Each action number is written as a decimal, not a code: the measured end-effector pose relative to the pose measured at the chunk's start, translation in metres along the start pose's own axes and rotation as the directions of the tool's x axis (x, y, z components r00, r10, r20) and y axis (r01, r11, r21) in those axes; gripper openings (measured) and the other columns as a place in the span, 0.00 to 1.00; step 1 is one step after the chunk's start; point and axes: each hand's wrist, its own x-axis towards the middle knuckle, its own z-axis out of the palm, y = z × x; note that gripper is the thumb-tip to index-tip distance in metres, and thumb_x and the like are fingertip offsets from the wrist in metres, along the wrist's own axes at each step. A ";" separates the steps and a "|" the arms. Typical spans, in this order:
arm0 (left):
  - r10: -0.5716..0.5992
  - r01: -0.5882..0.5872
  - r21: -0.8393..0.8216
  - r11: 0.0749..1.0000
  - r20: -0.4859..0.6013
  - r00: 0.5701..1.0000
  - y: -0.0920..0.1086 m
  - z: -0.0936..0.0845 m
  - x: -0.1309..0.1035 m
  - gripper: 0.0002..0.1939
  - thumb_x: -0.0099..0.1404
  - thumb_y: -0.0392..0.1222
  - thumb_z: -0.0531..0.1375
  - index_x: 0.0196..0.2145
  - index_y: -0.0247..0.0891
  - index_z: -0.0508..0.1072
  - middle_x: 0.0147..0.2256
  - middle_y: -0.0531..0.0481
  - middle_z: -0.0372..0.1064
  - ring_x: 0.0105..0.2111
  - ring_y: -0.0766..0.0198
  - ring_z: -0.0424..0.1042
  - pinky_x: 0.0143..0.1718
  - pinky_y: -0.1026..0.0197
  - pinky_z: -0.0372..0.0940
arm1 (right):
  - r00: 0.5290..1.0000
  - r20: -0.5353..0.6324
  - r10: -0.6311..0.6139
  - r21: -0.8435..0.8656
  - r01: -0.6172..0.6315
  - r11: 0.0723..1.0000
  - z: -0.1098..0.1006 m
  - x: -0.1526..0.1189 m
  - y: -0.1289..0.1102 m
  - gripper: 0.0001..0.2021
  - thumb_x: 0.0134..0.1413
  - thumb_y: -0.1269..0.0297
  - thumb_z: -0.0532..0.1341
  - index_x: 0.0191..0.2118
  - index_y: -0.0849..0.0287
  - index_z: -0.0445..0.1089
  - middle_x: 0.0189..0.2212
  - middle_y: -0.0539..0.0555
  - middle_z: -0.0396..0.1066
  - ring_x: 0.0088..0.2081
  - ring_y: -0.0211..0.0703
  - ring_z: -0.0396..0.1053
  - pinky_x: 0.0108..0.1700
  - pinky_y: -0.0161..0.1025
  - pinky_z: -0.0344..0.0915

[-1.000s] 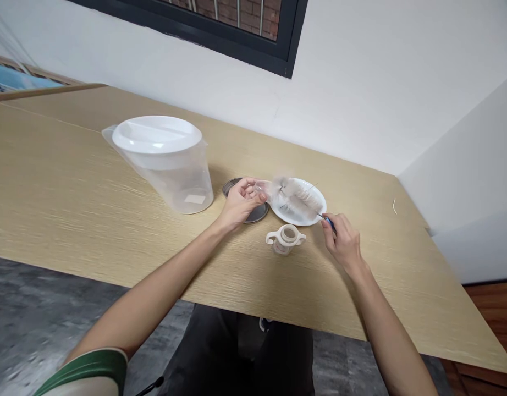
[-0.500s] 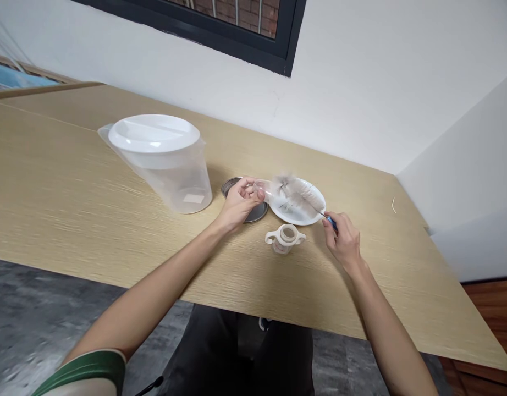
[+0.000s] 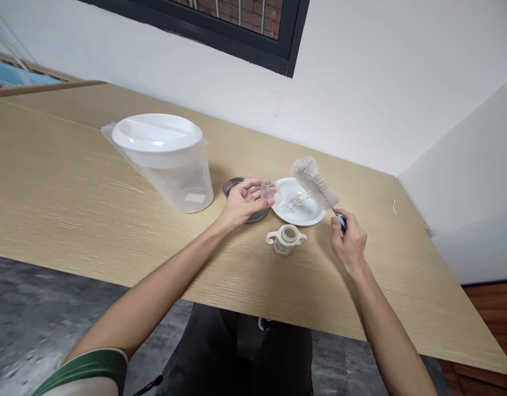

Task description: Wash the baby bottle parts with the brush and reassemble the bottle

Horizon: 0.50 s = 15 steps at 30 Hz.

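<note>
My left hand (image 3: 247,201) is closed round a small clear plastic cap (image 3: 270,191), cup-shaped, held above the left rim of a white bowl (image 3: 287,219). In my right hand (image 3: 348,237) is the blue handle of a bottle brush (image 3: 315,182), its pale fluffy bristles raised over the bowl's right side. Small clear parts and a thin stick lie inside the bowl. Just in front of it stands a small baby bottle (image 3: 283,247) with a two-handled white collar and an open mouth. A round dark metal tin (image 3: 259,214) sits partly hidden under my left hand.
A large translucent pitcher (image 3: 166,176) with a white lid stands on the wooden table (image 3: 92,209), left of my hands. Off to the right lies a thin white strip (image 3: 394,207). The white wall (image 3: 352,82) and a dark window frame (image 3: 292,49) rise behind the table.
The brush has moved up and right, away from the clear cap, with its bristles now upright. My left hand has turned the cap slightly and shifted a little right.
</note>
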 end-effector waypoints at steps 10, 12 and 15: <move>0.021 -0.024 0.090 0.996 0.028 0.999 -0.003 -0.002 0.002 0.28 0.44 0.42 0.76 0.44 0.37 0.78 0.45 0.43 0.78 0.46 0.53 0.78 0.57 0.45 0.68 | 0.979 0.080 -0.188 0.111 0.179 0.978 -0.004 0.004 -0.003 0.13 0.69 0.65 0.52 0.49 0.61 0.71 0.32 0.55 0.71 0.32 0.41 0.68 0.34 0.37 0.62; 0.019 -0.021 0.087 0.996 0.027 0.999 -0.004 -0.003 0.003 0.28 0.43 0.41 0.77 0.43 0.37 0.77 0.45 0.43 0.78 0.46 0.53 0.78 0.56 0.46 0.68 | 0.971 0.113 -0.211 0.106 0.199 0.974 -0.003 0.004 -0.003 0.13 0.69 0.65 0.53 0.50 0.61 0.71 0.33 0.55 0.72 0.32 0.40 0.69 0.34 0.37 0.62; 0.010 -0.013 0.089 0.996 0.028 1.000 -0.004 -0.004 0.002 0.27 0.43 0.41 0.77 0.42 0.36 0.77 0.44 0.42 0.78 0.47 0.53 0.78 0.56 0.47 0.69 | 0.981 0.121 -0.154 0.034 0.151 0.988 0.000 0.004 0.000 0.13 0.69 0.64 0.54 0.51 0.60 0.71 0.34 0.55 0.72 0.34 0.41 0.70 0.35 0.37 0.63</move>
